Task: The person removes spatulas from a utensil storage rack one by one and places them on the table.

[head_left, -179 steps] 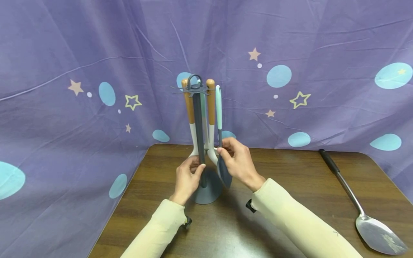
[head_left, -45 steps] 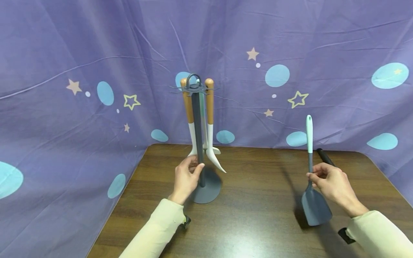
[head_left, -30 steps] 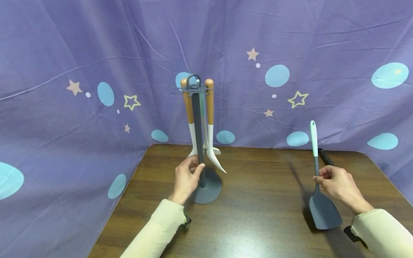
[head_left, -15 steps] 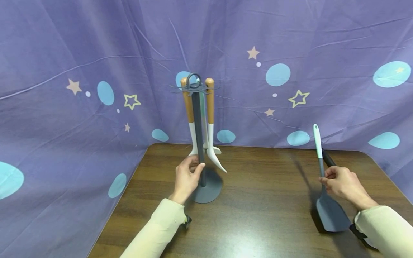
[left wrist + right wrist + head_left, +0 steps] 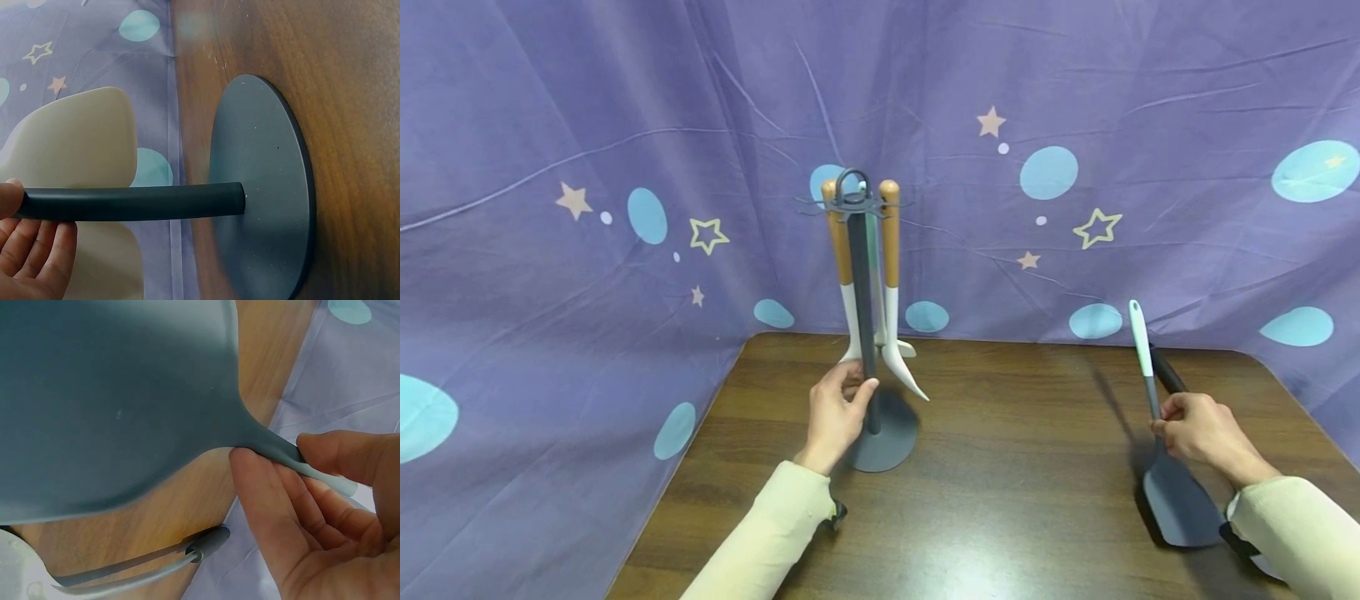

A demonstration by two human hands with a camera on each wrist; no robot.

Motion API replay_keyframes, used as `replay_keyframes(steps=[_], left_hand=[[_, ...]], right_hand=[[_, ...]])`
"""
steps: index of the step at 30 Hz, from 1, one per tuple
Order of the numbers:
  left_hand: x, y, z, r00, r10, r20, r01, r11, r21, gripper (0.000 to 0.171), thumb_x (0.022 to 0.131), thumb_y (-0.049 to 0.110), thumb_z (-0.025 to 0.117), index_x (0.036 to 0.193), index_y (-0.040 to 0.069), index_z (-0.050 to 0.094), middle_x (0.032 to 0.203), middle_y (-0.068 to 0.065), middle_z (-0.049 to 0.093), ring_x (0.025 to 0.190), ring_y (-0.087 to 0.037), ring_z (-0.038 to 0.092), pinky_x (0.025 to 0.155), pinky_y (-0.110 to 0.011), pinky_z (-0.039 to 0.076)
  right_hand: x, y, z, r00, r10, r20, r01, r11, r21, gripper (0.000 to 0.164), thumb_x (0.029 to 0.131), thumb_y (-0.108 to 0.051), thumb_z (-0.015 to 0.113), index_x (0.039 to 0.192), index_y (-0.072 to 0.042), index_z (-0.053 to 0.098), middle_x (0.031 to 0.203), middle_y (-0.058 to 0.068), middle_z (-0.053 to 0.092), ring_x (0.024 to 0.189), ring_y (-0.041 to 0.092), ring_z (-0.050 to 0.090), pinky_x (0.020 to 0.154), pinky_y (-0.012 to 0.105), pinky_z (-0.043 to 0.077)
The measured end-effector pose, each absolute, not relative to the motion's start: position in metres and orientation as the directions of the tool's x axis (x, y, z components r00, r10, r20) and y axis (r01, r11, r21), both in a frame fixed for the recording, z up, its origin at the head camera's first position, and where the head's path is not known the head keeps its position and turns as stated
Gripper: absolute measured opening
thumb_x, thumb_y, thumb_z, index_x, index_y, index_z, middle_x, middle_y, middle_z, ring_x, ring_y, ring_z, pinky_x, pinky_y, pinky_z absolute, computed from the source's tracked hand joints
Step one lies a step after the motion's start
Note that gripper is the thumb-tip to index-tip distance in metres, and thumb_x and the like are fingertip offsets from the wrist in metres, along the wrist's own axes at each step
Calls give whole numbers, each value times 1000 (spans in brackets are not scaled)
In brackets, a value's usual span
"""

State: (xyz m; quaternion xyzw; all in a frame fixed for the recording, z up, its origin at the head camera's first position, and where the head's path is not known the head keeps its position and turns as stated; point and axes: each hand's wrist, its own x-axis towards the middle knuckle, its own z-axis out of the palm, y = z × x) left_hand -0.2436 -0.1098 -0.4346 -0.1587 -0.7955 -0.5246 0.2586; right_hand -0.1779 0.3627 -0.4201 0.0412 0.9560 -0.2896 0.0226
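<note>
My left hand grips the post of a dark grey utensil stand, low down above its round base. Two utensils with wooden handles and white lower parts hang on the stand, and a mint-handled one is partly hidden behind the post. Off to the right, my right hand pinches the neck of a spatula with a mint handle and a broad grey blade. The blade tilts low over the table, its shadow close beside it. In the right wrist view, thumb and fingers meet around the neck.
A steel wok spatula with a black handle lies on the wooden table, mostly hidden by the right hand and sleeve. Behind the table hangs a purple curtain with stars and blue spots.
The right hand has carried the grey spatula from beside the stand to the far right. In the last second it has lowered slightly and moved rightward. The left hand stays on the post.
</note>
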Motion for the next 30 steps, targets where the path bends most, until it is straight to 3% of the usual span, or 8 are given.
replay_keyframes(steps=[12, 23, 30], left_hand=[[-243, -111, -434, -802, -13, 597, 538, 417, 732, 18, 82, 2, 74, 97, 0, 65, 87, -11, 68, 75, -21, 68, 69, -27, 59], [-244, -110, -435, -808, -17, 589, 532, 409, 741, 17, 82, 1, 73, 97, 0, 65, 87, -11, 69, 76, -21, 68, 70, -25, 59], [-243, -110, -435, -813, -15, 582, 529, 401, 748, 17, 82, 1, 73, 97, -1, 65, 87, -12, 68, 76, -21, 68, 70, -25, 59]], right_hand=[[-182, 364, -433, -993, 71, -99, 116, 799, -591, 13, 85, -10, 64, 81, 1, 58, 69, 5, 62, 59, 17, 62, 49, 30, 54], [-187, 361, -440, -992, 77, -95, 118, 821, -558, 14, 84, -10, 66, 79, 0, 58, 62, 2, 56, 55, 17, 57, 48, 31, 46], [-195, 360, -442, -986, 61, -155, 136, 835, -533, 12, 85, -8, 63, 79, 1, 59, 64, 2, 55, 57, 16, 58, 48, 29, 49]])
